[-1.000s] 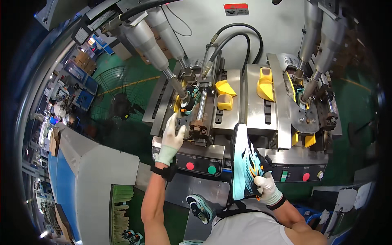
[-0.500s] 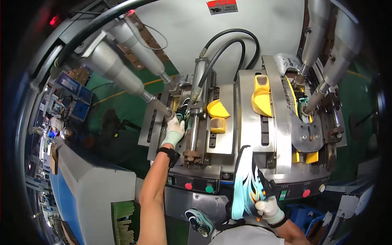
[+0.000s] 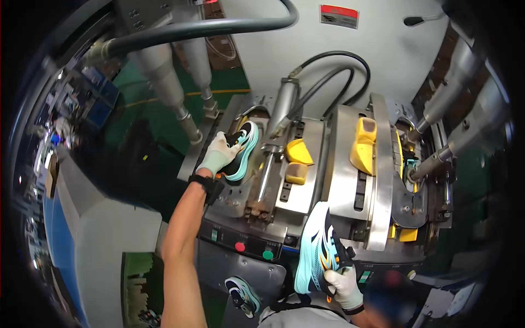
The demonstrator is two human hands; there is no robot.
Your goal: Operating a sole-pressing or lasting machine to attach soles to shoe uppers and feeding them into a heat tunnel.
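Note:
My left hand [image 3: 220, 152], in a white glove, grips a black sports shoe with a white and teal sole [image 3: 249, 146] at the left station of a metal press. The shoe lies tilted on its side, sole facing right, and my fingers are over its upper. Low in front of me, my gloved right hand [image 3: 343, 285] is closed round a second shoe of the same kind [image 3: 314, 249], held toe up with teal, white and orange markings. In the right station, a further shoe [image 3: 410, 164] sits mostly hidden under metal parts.
Metal rods [image 3: 186, 123] stand over the left side, with more rods [image 3: 437, 158] at the right. Yellow pads [image 3: 299, 152] sit on the middle plates. Another shoe [image 3: 242, 297] rests low in front, below a red button [image 3: 239, 246] and a green button [image 3: 267, 255].
The left shoe has come up out of the left station in my left hand, and its sole now shows. The left rods now stand clear of it. My right hand keeps its shoe; the view has shifted.

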